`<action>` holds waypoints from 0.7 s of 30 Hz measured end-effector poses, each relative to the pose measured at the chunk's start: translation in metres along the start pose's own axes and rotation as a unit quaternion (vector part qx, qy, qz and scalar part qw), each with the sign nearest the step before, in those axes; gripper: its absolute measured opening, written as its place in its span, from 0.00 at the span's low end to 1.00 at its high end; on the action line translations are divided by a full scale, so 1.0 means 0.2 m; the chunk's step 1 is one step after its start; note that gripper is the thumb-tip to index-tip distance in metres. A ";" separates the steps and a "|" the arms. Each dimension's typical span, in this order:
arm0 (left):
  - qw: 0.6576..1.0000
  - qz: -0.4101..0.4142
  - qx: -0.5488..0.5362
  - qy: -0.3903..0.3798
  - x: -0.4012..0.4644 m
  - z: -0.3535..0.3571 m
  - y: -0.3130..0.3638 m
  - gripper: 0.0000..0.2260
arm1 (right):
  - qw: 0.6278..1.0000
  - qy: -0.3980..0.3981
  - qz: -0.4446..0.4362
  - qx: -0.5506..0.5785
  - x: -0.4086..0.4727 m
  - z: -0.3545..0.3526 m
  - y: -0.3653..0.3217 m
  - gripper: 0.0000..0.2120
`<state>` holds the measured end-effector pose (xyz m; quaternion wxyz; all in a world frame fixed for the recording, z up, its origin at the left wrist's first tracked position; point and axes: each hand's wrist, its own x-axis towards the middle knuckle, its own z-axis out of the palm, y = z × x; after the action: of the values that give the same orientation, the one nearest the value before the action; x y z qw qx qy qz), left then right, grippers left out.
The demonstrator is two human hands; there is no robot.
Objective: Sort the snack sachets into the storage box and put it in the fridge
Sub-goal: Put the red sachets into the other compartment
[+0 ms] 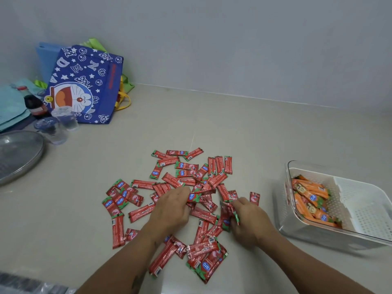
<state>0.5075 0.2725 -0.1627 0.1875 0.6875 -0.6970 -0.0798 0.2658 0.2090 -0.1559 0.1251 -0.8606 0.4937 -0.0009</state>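
Both forearms are bare to the frame's bottom edge, with no sleeves showing. The left forearm [135, 266] carries a small dark mark, perhaps a tattoo. The hands wear no gloves.

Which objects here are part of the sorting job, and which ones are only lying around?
Part of the job:
red sachets spread on the counter
orange sachets already in the box
storage box
left hand and right hand, both picking red sachets

Lying around:
blue cartoon bag
cola bottle
two plastic cups
metal lid
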 end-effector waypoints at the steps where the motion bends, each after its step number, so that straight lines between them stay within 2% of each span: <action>1: 1.000 -0.002 -0.008 0.008 0.01 -0.01 0.01 0.05 | 0.999 0.017 0.008 0.031 0.00 -0.03 0.00 0.18; 4: 0.999 0.007 -0.032 0.033 0.05 -0.06 0.05 0.05 | 0.992 0.069 0.002 0.102 -0.01 -0.14 -0.01 0.07; 8: 0.996 0.022 -0.051 0.063 0.14 -0.15 0.15 0.05 | 0.971 0.129 -0.016 0.200 -0.06 -0.37 -0.01 0.10; 14: 0.985 0.089 -0.114 0.094 0.32 -0.24 0.42 0.04 | 0.920 0.262 0.028 0.290 -0.22 -0.66 0.14 0.05; 18: 0.977 0.135 -0.131 0.099 0.42 -0.23 0.64 0.05 | 0.900 0.308 0.083 0.298 -0.36 -0.78 0.38 0.07; 21: 0.976 0.155 -0.122 0.093 0.47 -0.19 0.80 0.03 | 0.897 0.315 0.131 0.280 -0.47 -0.80 0.60 0.09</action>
<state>0.3743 0.1912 -0.0550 0.3442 0.5470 -0.7599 -0.0701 0.0952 0.1968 -0.0151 0.1974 -0.6726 0.5947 -0.3937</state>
